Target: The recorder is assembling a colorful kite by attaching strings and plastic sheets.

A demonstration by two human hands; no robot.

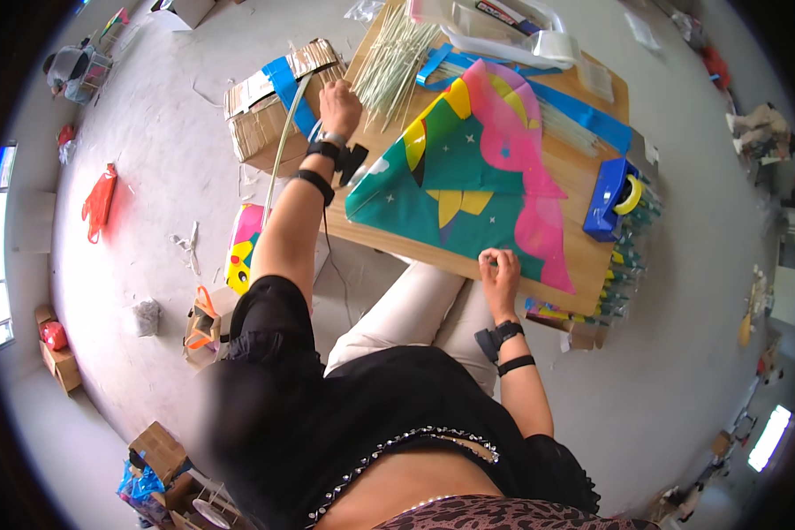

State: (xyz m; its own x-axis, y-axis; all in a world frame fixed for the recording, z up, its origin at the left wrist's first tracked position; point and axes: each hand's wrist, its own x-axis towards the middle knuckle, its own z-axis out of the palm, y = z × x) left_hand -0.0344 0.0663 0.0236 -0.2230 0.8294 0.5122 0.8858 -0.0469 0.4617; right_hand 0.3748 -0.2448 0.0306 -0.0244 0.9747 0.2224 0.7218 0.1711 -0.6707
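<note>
Nearest to us, our right hand [500,269] rests on the near corner of the colourful kite [468,185], its fingers [488,259] pinched shut on the fabric edge. The kite lies flat in the middle of the wooden worktop [583,190], green, yellow and pink, its narrow end pointing away from us. Our left hand [339,104] reaches to the far left corner of the worktop, fingers curled closed around thin pale sticks [393,57] from the fanned bundle there. A blue tape dispenser [613,199] sits at the right edge, just beside the kite. A taped cardboard box [269,102] stands on the floor by the left hand.
</note>
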